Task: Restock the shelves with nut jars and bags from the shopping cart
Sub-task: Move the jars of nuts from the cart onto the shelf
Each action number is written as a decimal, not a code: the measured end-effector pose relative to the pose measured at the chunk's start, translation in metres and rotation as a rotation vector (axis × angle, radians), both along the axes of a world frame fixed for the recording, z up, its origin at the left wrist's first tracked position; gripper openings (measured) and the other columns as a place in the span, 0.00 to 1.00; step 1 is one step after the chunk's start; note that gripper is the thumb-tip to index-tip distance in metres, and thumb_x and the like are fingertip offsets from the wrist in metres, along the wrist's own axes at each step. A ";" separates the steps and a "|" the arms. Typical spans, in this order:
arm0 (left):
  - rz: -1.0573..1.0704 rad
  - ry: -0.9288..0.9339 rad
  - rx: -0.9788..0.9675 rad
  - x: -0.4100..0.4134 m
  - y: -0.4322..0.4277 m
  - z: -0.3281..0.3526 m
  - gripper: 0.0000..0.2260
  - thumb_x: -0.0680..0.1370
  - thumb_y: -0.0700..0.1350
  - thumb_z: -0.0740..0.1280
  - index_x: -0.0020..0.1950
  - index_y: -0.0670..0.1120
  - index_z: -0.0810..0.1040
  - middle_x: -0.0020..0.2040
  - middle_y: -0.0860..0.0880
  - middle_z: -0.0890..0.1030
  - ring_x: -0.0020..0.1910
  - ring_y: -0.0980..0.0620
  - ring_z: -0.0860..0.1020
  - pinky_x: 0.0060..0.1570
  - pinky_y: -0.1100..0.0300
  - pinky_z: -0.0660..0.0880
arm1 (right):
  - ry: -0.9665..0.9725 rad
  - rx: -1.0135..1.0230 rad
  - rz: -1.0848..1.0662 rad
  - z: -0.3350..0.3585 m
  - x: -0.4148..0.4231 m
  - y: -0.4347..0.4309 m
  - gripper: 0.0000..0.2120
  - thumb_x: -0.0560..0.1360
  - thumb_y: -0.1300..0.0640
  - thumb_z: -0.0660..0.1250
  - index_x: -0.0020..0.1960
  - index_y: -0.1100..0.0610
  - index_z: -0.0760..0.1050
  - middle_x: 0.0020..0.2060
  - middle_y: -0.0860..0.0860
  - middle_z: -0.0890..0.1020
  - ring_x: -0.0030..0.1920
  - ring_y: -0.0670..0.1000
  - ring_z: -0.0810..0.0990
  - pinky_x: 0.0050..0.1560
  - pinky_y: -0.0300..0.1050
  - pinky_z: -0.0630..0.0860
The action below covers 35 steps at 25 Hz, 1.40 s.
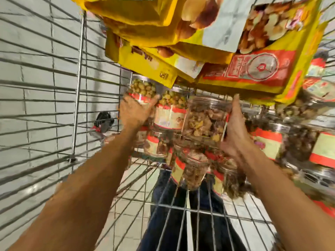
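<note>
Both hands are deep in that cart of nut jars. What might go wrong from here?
1. The right hand grips a clear jar from one side only, so it might slip.
2. The yellow bags hang over both hands and could slide down.
3. The left hand reaches for a green-nut jar in a crowded pile; neighbours may topple.

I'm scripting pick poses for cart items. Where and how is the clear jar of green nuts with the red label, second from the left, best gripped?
Probably the jar of green nuts is best taken around its round body at the label band, the grip coming from the front. The left hand on its neighbour and the brown-nut jar in the right hand crowd its sides, and yellow bags overhang its lid.
</note>
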<state>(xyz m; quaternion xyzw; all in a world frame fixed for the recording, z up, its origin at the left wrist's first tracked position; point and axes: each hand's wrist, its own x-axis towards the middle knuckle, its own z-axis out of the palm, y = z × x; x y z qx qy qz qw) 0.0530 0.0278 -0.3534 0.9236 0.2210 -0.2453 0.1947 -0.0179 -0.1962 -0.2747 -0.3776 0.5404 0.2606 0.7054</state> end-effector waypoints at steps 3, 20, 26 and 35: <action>0.025 -0.009 0.040 0.003 0.003 -0.008 0.52 0.62 0.72 0.67 0.71 0.36 0.60 0.67 0.35 0.69 0.66 0.35 0.69 0.63 0.46 0.67 | -0.027 0.059 -0.035 -0.003 0.000 0.006 0.36 0.72 0.27 0.46 0.36 0.49 0.85 0.37 0.52 0.86 0.39 0.53 0.86 0.33 0.49 0.81; 0.208 0.544 -1.145 0.006 -0.044 0.272 0.18 0.73 0.61 0.61 0.49 0.48 0.79 0.38 0.51 0.85 0.36 0.55 0.84 0.31 0.61 0.79 | -0.444 -0.004 -0.275 0.252 -0.010 -0.040 0.40 0.76 0.32 0.40 0.57 0.60 0.78 0.45 0.61 0.81 0.45 0.59 0.81 0.47 0.53 0.79; -0.251 0.677 -1.468 -0.034 -0.145 0.416 0.31 0.40 0.63 0.80 0.38 0.50 0.87 0.40 0.50 0.86 0.40 0.53 0.84 0.36 0.56 0.81 | -0.837 0.031 -0.670 0.382 -0.136 -0.070 0.39 0.77 0.50 0.31 0.51 0.80 0.70 0.36 0.75 0.77 0.41 0.69 0.81 0.45 0.42 0.78; -0.714 0.984 -1.667 -0.251 -0.299 0.525 0.36 0.40 0.63 0.80 0.43 0.47 0.86 0.45 0.47 0.85 0.45 0.48 0.84 0.46 0.44 0.78 | -0.860 -0.614 -1.324 0.456 -0.394 -0.103 0.37 0.79 0.38 0.42 0.41 0.56 0.85 0.38 0.53 0.86 0.38 0.52 0.85 0.39 0.50 0.82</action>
